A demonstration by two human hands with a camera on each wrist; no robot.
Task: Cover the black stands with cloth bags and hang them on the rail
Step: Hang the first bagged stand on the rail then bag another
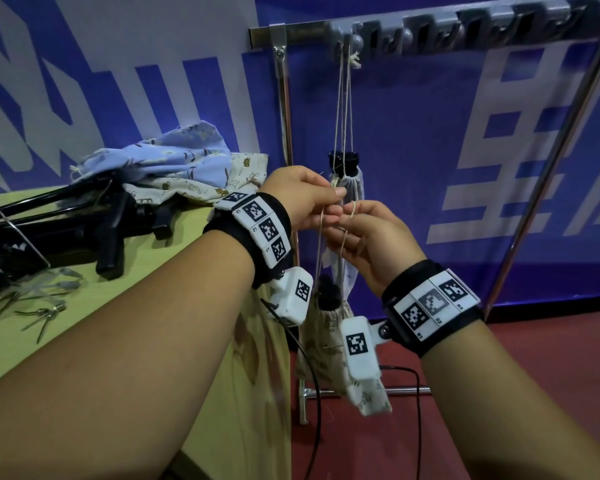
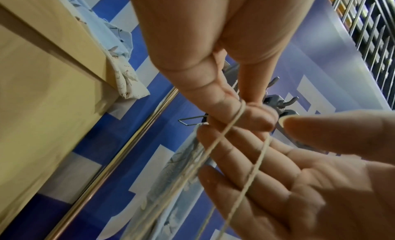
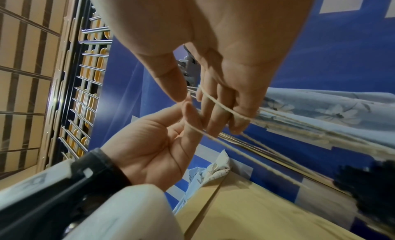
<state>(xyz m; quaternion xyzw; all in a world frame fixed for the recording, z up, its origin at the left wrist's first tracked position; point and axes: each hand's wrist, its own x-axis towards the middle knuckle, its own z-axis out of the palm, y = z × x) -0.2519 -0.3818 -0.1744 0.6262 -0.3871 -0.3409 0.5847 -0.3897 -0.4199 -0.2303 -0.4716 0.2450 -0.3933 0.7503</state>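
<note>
Pinching the drawstring [image 1: 321, 233] with my left hand [image 1: 300, 199] and looping it over my right hand [image 1: 368, 237] fingers — slack could slip, dropping the cloth bag [image 1: 329, 344].

Shiny metal rail [image 1: 302, 32], rough twine drawstring [image 2: 222, 135], printed cloth bags [image 1: 174, 161], matt wooden table [image 1: 84, 306]

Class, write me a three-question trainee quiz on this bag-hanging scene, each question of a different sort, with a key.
1. True or false: one bagged stand already hangs from a rail hook.
2. Which hand holds the drawstring? A left only, B right only, C both.
3. Fill in: the uncovered black stands lie on the ____.

Key: 1 true; 2 C, left hand and right hand; 3 table.
</note>
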